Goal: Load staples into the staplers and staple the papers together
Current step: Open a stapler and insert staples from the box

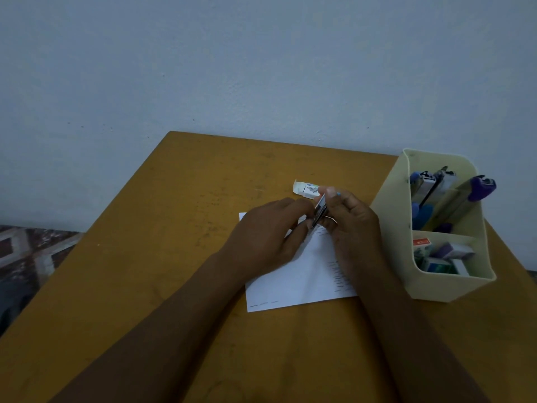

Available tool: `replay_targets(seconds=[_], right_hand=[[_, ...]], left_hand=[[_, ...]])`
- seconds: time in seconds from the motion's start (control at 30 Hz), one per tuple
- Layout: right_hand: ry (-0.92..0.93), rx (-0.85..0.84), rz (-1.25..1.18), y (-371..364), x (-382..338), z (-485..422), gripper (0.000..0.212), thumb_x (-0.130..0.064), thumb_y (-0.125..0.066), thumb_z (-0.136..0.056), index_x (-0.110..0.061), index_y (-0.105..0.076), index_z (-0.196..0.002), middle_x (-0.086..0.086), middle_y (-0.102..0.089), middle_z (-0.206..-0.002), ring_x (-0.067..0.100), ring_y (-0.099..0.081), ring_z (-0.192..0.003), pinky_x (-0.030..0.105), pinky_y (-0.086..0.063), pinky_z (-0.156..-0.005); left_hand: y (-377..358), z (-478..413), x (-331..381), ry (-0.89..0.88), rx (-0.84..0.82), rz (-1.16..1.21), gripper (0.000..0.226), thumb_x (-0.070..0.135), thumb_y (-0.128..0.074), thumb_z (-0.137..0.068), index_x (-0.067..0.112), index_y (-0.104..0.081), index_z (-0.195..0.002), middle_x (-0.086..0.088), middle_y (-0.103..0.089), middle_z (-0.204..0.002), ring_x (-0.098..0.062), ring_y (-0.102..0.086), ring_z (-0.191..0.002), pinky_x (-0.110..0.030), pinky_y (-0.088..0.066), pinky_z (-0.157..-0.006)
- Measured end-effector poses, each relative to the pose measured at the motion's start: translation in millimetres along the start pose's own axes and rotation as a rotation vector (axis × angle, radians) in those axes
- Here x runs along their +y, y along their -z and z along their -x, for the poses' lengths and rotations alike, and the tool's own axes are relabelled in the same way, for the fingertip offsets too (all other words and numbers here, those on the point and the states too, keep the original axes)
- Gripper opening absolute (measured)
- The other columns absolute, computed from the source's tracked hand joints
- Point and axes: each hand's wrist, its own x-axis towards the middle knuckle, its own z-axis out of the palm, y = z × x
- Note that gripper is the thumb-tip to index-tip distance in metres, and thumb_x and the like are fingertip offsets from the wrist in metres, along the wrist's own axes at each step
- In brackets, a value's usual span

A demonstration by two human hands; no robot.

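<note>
Stapler (pixel 319 213) held by left hand (pixel 267 237) and right hand (pixel 353 225) over papers (pixel 302 282); staple box (pixel 307 191) lettering illegible.

I see a small stapler (pixel 319 212) held tilted between my left hand (pixel 267 237) and right hand (pixel 351 228) above the far edge of the paper (pixel 305 283); fingers hide most of it. The paper, white with short dark dashes along its right and near edges, lies flat, and an open white staple box (pixel 306 191) lies just beyond it. Blue and purple staplers (pixel 476 190) stand on end in the back compartment of a bin (pixel 453 289), with small staple boxes (pixel 444 254) in its front.
</note>
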Motion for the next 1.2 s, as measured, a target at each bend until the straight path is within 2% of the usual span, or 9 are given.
replay_targets(seconds=[0.13,0.3,0.53,0.6,0.67,0.8,0.87,1.03,1.2], right_hand=[[0.0,0.004,-0.003,0.6,0.2,-0.9,0.027,-0.031,-0.057,-0.085,-0.011,-0.068,-0.099,0.018,-0.067,-0.102,0.023,-0.062,-0.091,0.037,-0.052,-0.086],[0.02,-0.029,0.051,1.6,1.5,-1.0,0.039,-0.041,-0.058,-0.08,-0.012,-0.068,-0.104,0.013,-0.068,-0.101,0.024,-0.063,-0.093,0.039,-0.052,-0.087],[0.008,0.001,0.022,3.0,3.9,-5.1,0.024,-0.032,-0.053,-0.089,-0.016,-0.07,-0.097,0.011,-0.069,-0.103,0.029,-0.063,-0.097,0.038,-0.053,-0.087],[0.012,-0.002,0.026,3.1,4.5,-5.8,0.025,-0.032,-0.052,-0.091,-0.017,-0.071,-0.096,0.009,-0.07,-0.102,0.029,-0.064,-0.097,0.037,-0.053,-0.085],[0.003,-0.009,0.005,2.9,4.2,-6.5,0.026,-0.031,-0.05,-0.092,-0.018,-0.072,-0.095,0.006,-0.072,-0.097,0.024,-0.066,-0.089,0.032,-0.054,-0.078],[-0.005,-0.017,-0.017,3.4,3.6,-6.6,0.027,-0.027,-0.046,-0.096,-0.016,-0.07,-0.097,0.006,-0.073,-0.094,0.018,-0.067,-0.087,0.025,-0.054,-0.072],[-0.012,-0.016,-0.021,3.4,3.2,-6.8,0.028,-0.028,-0.046,-0.095,-0.014,-0.07,-0.1,0.008,-0.072,-0.098,0.02,-0.067,-0.09,0.028,-0.054,-0.076],[-0.048,0.002,-0.043,3.4,3.7,-7.2,0.033,-0.032,-0.046,-0.095,-0.01,-0.068,-0.105,0.013,-0.07,-0.104,0.029,-0.065,-0.1,0.039,-0.053,-0.088],[-0.045,0.003,-0.057,4.0,4.0,-8.0,0.03,-0.029,-0.044,-0.096,-0.012,-0.069,-0.101,0.007,-0.072,-0.098,0.019,-0.067,-0.09,0.027,-0.055,-0.077]], left_hand=[[3.9,0.9,-0.2,-0.008,0.063,0.023,0.013,0.027,-0.054,-0.092,0.015,-0.058,-0.088,0.007,-0.054,-0.076,-0.005,-0.045,-0.062,-0.019,-0.035,-0.052],[5.1,0.9,1.7,-0.036,0.118,0.044,0.016,0.022,-0.061,-0.087,0.013,-0.056,-0.076,0.003,-0.054,-0.071,-0.006,-0.044,-0.058,-0.018,-0.038,-0.049],[3.4,4.1,5.0,-0.056,0.088,0.09,0.023,0.006,-0.065,-0.073,0.011,-0.047,-0.059,0.001,-0.046,-0.056,-0.011,-0.038,-0.05,-0.024,-0.032,-0.047],[3.3,5.3,6.4,-0.043,0.038,0.097,0.015,0.009,-0.063,-0.073,0.01,-0.05,-0.065,0.003,-0.048,-0.057,-0.012,-0.04,-0.05,-0.028,-0.036,-0.047],[3.4,6.2,5.7,0.0,-0.002,0.099,0.008,0.017,-0.059,-0.075,0.013,-0.056,-0.081,0.007,-0.05,-0.06,-0.01,-0.041,-0.051,-0.026,-0.038,-0.048],[2.3,5.5,3.7,0.011,-0.055,0.031,0.049,0.023,-0.056,-0.08,0.02,-0.052,-0.129,0.014,-0.049,-0.068,-0.004,-0.043,-0.056,-0.023,-0.04,-0.052],[0.9,5.8,3.1,-0.017,-0.084,-0.017,0.06,0.021,-0.054,-0.082,0.021,-0.043,-0.141,0.01,-0.053,-0.073,-0.005,-0.044,-0.06,-0.025,-0.041,-0.053],[-1.4,4.5,3.7,-0.024,-0.151,-0.101,0.064,0.032,-0.034,-0.086,0.025,-0.024,-0.149,0.008,-0.042,-0.078,-0.011,-0.044,-0.06,-0.029,-0.039,-0.048],[-1.4,5.3,2.2,-0.008,-0.15,-0.043,0.059,0.034,-0.034,-0.086,0.024,-0.037,-0.145,0.0,-0.053,-0.079,-0.014,-0.05,-0.06,-0.032,-0.045,-0.049]])
